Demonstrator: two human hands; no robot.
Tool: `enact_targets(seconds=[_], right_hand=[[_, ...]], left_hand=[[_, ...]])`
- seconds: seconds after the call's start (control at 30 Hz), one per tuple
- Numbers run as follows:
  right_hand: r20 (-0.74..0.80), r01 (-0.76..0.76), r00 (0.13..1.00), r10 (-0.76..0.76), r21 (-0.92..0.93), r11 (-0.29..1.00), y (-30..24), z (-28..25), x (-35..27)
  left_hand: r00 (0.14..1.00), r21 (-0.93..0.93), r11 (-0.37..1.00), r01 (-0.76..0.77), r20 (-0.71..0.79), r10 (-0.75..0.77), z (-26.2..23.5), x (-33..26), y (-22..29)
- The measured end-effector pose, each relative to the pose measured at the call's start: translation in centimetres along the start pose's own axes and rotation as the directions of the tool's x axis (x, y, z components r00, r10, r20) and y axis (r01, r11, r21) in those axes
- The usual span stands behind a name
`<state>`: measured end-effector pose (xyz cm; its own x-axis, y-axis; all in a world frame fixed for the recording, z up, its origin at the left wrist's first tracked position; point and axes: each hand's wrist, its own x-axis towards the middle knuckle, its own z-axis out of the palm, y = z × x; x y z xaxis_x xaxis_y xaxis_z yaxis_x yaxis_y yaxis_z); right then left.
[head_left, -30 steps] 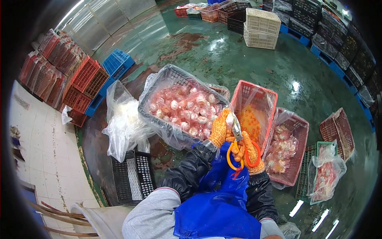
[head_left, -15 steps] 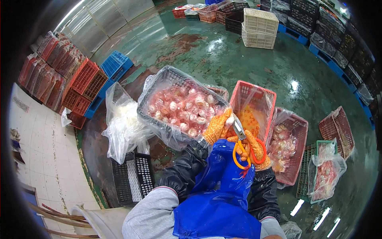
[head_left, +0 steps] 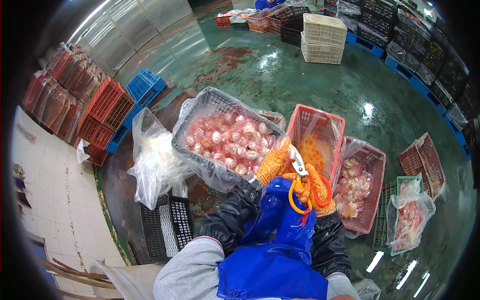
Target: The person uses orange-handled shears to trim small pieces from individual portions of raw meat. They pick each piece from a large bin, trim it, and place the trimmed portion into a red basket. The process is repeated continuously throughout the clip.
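The right hand (head_left: 312, 187), in an orange glove, is clamped around orange-handled scissors (head_left: 301, 180). The left hand (head_left: 272, 165) is curled shut over the near rim of the grey crate (head_left: 200, 150) of pink shellfish, at its 4 o'clock corner.

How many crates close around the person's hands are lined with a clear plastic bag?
4: grey crate by the left hand, red crate ahead, red crate right, green crate farther right. Others may be hidden.
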<state>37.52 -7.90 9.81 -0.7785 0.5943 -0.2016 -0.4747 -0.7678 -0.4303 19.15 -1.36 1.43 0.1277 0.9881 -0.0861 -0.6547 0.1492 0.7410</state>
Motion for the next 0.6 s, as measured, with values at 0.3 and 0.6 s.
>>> enact_targets(seconds=[0.3, 0.6], right_hand=[[0.376, -0.195, 0.927, -0.012, 0.510, 0.838, -0.2, -2.0, 2.1], [-0.047, 0.169, 0.986, -0.162, 0.306, 0.937, -0.5, -1.1, 1.4]], left_hand=[[0.961, -0.006, 0.980, 0.199, -0.195, -0.196, 6.0, -0.5, 3.0], [0.963, 0.358, 0.913, 0.195, -0.246, -0.109, 5.0, 1.3, 1.4]])
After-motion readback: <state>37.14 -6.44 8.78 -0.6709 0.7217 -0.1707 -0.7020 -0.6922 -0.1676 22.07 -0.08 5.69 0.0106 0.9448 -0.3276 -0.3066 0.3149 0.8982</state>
